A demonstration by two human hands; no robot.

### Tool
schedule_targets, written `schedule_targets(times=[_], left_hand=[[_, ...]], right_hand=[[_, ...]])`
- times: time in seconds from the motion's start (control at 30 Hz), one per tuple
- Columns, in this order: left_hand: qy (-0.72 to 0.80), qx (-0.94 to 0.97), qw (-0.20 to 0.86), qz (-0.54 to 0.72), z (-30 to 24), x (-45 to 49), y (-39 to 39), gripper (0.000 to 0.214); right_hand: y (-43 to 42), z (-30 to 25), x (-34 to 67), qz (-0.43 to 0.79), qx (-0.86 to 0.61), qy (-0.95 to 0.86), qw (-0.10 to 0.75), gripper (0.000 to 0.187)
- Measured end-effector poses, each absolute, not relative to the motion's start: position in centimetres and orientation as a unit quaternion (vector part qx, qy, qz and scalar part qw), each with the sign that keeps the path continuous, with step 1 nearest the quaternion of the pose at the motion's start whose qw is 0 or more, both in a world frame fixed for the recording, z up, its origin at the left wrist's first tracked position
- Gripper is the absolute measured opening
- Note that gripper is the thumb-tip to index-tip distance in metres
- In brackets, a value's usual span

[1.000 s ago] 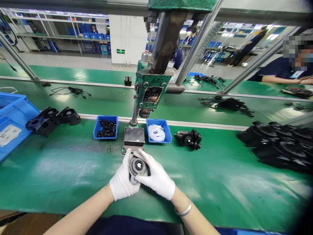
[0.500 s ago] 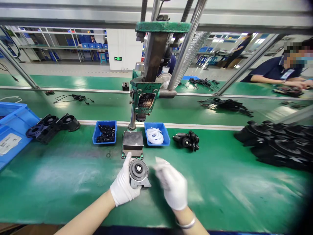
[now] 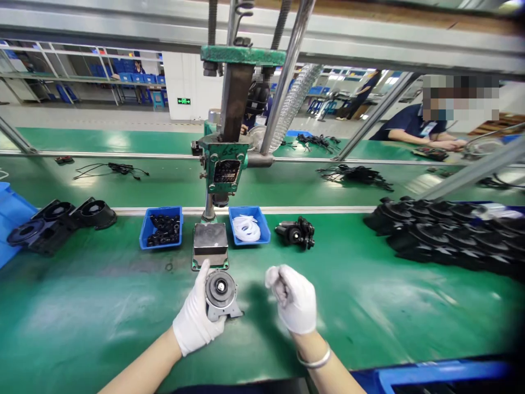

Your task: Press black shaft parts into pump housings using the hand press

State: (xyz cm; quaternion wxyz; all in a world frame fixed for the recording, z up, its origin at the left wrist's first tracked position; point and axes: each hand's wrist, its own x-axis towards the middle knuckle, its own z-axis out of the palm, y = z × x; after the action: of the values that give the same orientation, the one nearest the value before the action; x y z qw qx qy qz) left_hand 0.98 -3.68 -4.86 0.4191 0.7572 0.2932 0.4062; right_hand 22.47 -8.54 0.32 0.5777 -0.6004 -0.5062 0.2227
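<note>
Holding the round part (image 3: pixel 221 290) in your left hand (image 3: pixel 197 320), on the near side of the press block (image 3: pixel 210 236)

Your left hand is gripping the round part by its left side and lower edge, so the part is sitting just right of that palm. Its round face is turning up towards you, and its long axis, from face to bracket, is running roughly away from you, bracket end nearest. The press block is standing just ahead of your left fingertips; whether they are touching its base, you cannot tell. Your right hand (image 3: pixel 295 301) is hovering to the right of the part, clear of it, fingers curling inward; whether they are pinching anything is not showing. The white rings (image 3: pixel 246 229) are lying ahead, between your two hands, and the black assembly (image 3: pixel 296 232) is lying straight ahead of your right.
</note>
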Motion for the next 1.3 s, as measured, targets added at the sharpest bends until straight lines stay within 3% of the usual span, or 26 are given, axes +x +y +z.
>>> schedule_targets(times=[0.2,0.43,0.7,0.97,1.03,1.13,1.3], left_hand=[[0.289,0.735,0.428,0.440,-6.1,0.8,-3.5,0.116],[0.294,0.731,0.447,0.423,-7.0,0.9,-3.6,0.113],[0.315,0.748,0.458,0.362,-6.5,0.8,-3.5,0.113],[0.269,0.730,0.520,0.353,-4.0,-0.3,-3.6,0.116],[0.271,0.731,0.505,0.370,-3.0,-1.0,-3.3,0.102],[0.306,0.784,0.380,0.384,-1.8,-1.7,-2.2,0.062],[0.246,0.870,0.234,0.357,-0.9,-1.9,-0.3,0.007]], right_hand=[[-0.5,2.6,26.9,-0.016,-0.714,-0.609,0.346,0.024],[5.7,2.6,29.2,-0.045,-0.706,-0.664,0.243,0.011],[6.2,3.3,30.8,0.003,-0.688,-0.684,0.240,0.006],[0.6,6.3,28.1,0.021,-0.668,-0.659,0.344,0.015],[-1.8,6.0,25.7,0.085,-0.598,-0.712,0.358,0.017],[-4.5,4.3,22.4,0.167,-0.441,-0.795,0.381,0.014],[-4.9,1.7,20.9,0.128,-0.390,-0.818,0.404,0.011]])
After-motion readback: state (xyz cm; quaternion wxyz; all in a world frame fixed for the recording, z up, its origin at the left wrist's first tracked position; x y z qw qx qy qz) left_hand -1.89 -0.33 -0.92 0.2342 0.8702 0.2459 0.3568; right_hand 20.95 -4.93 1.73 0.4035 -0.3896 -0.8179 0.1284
